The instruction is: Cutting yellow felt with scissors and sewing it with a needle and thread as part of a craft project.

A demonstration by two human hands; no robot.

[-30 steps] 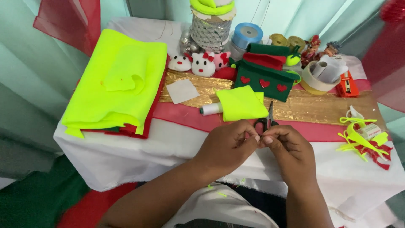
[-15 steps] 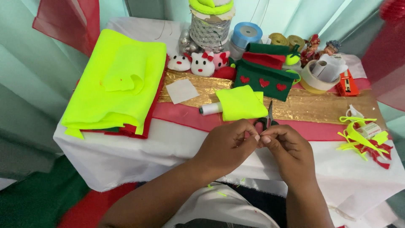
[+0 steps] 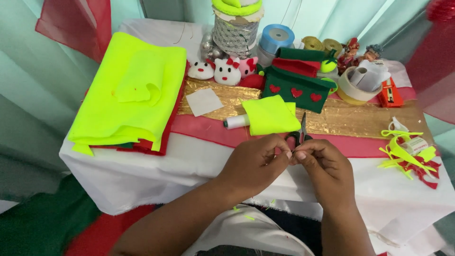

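Almost nothing has changed over the last second: my left hand (image 3: pixel 256 163) and right hand (image 3: pixel 322 168) are where they were, fingertips meeting just in front of the small black scissors (image 3: pixel 300 135) that lie at the near edge of the desk (image 3: pixel 156 170). Both grips are pressed together, thumb against forefinger, on something too small for me to make out; I judge it a thread or a sliver of felt, but I cannot tell which. That stillness tells me the fine work between my fingers is not finished, and neither hand has let go.

Taking the scissors as my mark: the folded neon yellow felt piece (image 3: pixel 270 114) lies just beyond them and a little left, with a white thread spool (image 3: pixel 235 122) touching its left edge. Further left is a white square of fabric (image 3: pixel 204 101) on the gold strip, and well off to the left the big stack of neon yellow felt (image 3: pixel 132 92) over red sheets. Behind the scissors stands the green felt pouch with red hearts (image 3: pixel 296 87), the small plush cats (image 3: pixel 227 71) to its left. Well to the right of the scissors lies a tangle of yellow and red ribbon scraps (image 3: pixel 410 154), none of it disturbed.
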